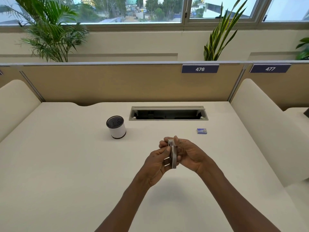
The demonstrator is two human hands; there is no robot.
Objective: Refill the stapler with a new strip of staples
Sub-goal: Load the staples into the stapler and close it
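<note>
Now, stapler point(172, 154): you hold it lifted above the surface point(66, 164), end-on to you, well nearer you than the staple box point(202, 131).
Left hand point(158, 162): fingers curled on the stapler's left side, thumb pressing near the top.
Right hand point(187, 152): wrapped round the right side, fingertips up at the far end.
Open or shut: you cannot tell whether the magazine is exposed.
Handling: likely rigid, smooth metal, small, fairly light, and slippery where polished; the hinged top probably springs, so brace the base in one palm and lift the cap at its far tip.
Staples: a strip would be brittle, so pinch it by its long sides.
Pen cup point(116, 126): stands left of the staple box, well apart.
</note>
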